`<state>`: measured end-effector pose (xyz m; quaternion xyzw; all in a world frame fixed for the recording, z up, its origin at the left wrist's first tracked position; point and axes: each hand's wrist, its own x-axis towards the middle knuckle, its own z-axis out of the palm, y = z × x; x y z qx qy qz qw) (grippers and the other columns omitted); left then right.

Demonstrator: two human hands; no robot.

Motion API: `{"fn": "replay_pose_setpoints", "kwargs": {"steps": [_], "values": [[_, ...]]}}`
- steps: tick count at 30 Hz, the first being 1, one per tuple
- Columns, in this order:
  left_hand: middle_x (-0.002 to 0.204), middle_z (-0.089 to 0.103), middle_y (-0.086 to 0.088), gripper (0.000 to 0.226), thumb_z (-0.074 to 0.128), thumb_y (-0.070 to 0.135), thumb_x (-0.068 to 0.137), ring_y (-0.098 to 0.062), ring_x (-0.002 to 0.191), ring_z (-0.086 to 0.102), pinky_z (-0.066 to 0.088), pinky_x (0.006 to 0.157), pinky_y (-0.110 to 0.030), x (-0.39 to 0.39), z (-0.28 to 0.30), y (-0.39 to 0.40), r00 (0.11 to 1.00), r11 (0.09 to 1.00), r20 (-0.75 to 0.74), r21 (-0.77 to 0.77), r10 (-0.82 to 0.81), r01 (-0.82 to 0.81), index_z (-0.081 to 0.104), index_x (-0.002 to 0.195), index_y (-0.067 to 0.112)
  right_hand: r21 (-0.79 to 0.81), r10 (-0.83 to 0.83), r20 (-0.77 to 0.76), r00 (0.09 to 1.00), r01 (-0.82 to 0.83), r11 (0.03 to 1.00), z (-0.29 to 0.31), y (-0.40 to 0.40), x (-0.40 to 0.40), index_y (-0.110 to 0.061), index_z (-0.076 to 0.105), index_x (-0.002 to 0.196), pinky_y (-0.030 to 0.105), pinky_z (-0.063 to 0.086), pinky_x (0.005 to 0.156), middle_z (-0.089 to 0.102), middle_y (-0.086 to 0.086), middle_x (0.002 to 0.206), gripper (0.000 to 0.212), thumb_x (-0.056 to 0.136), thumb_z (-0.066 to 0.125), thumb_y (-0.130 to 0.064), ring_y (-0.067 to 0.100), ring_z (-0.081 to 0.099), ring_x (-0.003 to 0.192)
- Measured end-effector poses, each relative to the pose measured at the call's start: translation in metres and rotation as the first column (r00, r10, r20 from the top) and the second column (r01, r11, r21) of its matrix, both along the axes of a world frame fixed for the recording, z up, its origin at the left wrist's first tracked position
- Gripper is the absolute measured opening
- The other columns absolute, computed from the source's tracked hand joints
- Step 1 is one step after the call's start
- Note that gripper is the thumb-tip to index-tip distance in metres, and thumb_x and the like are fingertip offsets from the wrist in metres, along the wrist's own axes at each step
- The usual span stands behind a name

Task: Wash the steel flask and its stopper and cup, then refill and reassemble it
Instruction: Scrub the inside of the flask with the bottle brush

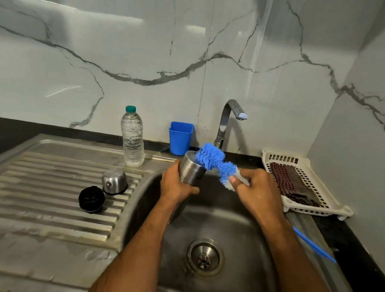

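Note:
My left hand [176, 185] grips the steel flask [192, 170] over the sink basin [236, 236], its mouth tilted up and away. My right hand [257, 192] holds a blue bottle brush [214, 159] by the base of its bristles, and the bristle head lies at the flask's mouth. The brush's long blue handle [312, 245] sticks out behind my right forearm. On the ribbed drainboard [34, 199] to the left sit the steel cup [114, 181], upside down, and the black stopper [91, 199] just in front of it.
A clear plastic water bottle [133, 137] with a green cap stands at the back of the drainboard. A blue plastic cup [179, 138] and the tap [228, 123] stand behind the basin. A white rack [339, 207] with a checked cloth [291, 182] lies to the right.

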<state>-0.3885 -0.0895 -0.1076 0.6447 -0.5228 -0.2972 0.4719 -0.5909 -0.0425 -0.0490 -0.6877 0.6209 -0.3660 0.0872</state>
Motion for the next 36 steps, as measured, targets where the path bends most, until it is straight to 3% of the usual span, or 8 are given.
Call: {"fn": "replay_pose_setpoints", "kwargs": {"steps": [6, 11, 16, 21, 24, 28, 36], "values": [[0.138, 0.057, -0.006, 0.099, 0.094, 0.005, 0.058, -0.026, 0.128, 0.054, 0.049, 0.106, -0.05, -0.013, -0.003, 0.002, 0.997, 0.997, 0.029, 0.038, -0.067, 0.066, 0.047, 0.144, 0.017, -0.028, -0.016, 0.002, 1.0, 0.016, 0.999, 0.0, -0.008, 0.012, -0.026, 0.075, 0.116, 0.03, 0.051, 0.068, 0.077, -0.004, 0.092, 0.028, 0.094, 0.065, -0.039, 0.015, 0.066, 0.08], [0.137, 0.059, -0.005, 0.1, 0.095, 0.006, 0.056, -0.026, 0.126, 0.056, 0.051, 0.104, -0.05, -0.01, -0.004, -0.001, 0.998, 0.998, 0.036, 0.024, -0.054, 0.053, 0.048, 0.143, 0.018, -0.03, 0.028, -0.021, 0.999, -0.029, 0.999, -0.001, 0.0, 0.018, -0.028, 0.076, 0.114, 0.019, 0.033, 0.053, 0.073, -0.007, 0.086, 0.025, 0.094, 0.065, -0.04, 0.006, 0.057, 0.07], [0.134, 0.059, -0.005, 0.098, 0.095, 0.006, 0.055, -0.026, 0.124, 0.056, 0.051, 0.103, -0.052, -0.001, -0.001, -0.002, 1.0, 1.0, 0.015, 0.01, 0.0, 0.0, 0.049, 0.141, 0.02, -0.007, 0.015, 0.019, 1.0, -0.015, 1.0, -0.006, 0.0, 0.003, -0.025, 0.077, 0.09, 0.028, 0.045, 0.058, 0.069, -0.009, 0.071, 0.018, 0.092, 0.067, -0.039, 0.011, 0.064, 0.069], [0.137, 0.057, -0.005, 0.098, 0.094, 0.004, 0.057, -0.025, 0.127, 0.054, 0.05, 0.105, -0.05, -0.008, -0.002, 0.003, 0.999, 0.999, 0.011, 0.023, -0.038, 0.038, 0.047, 0.143, 0.019, 0.013, -0.037, 0.027, 0.999, 0.036, 0.999, -0.006, -0.01, 0.004, -0.027, 0.077, 0.108, 0.032, 0.052, 0.07, 0.075, -0.005, 0.086, 0.024, 0.093, 0.066, -0.04, 0.014, 0.066, 0.078], [0.136, 0.058, -0.006, 0.095, 0.093, 0.003, 0.059, -0.025, 0.126, 0.055, 0.051, 0.105, -0.05, -0.013, -0.003, 0.004, 0.998, 0.998, 0.012, 0.024, -0.059, 0.058, 0.049, 0.141, 0.018, -0.01, -0.017, 0.019, 1.0, 0.017, 1.0, -0.002, -0.009, 0.012, -0.026, 0.076, 0.115, 0.031, 0.051, 0.069, 0.077, -0.001, 0.092, 0.027, 0.093, 0.065, -0.039, 0.018, 0.068, 0.083], [0.136, 0.06, -0.006, 0.095, 0.094, 0.003, 0.057, -0.026, 0.126, 0.056, 0.05, 0.106, -0.051, -0.01, -0.003, 0.001, 0.999, 0.999, 0.016, 0.021, -0.047, 0.046, 0.05, 0.141, 0.017, -0.02, 0.037, -0.028, 0.999, -0.037, 0.999, 0.001, -0.001, 0.02, -0.028, 0.076, 0.113, 0.025, 0.037, 0.058, 0.075, -0.003, 0.089, 0.024, 0.094, 0.066, -0.039, 0.013, 0.06, 0.075], [0.133, 0.059, -0.005, 0.095, 0.095, 0.005, 0.056, -0.026, 0.124, 0.056, 0.052, 0.103, -0.049, 0.001, 0.001, 0.003, 0.999, 1.0, -0.032, 0.016, 0.012, -0.012, 0.051, 0.139, 0.018, 0.01, 0.023, 0.009, 1.0, -0.023, 1.0, -0.001, -0.001, 0.002, -0.027, 0.079, 0.099, 0.037, 0.057, 0.072, 0.075, -0.007, 0.081, 0.02, 0.09, 0.067, -0.04, 0.013, 0.067, 0.075]]}}
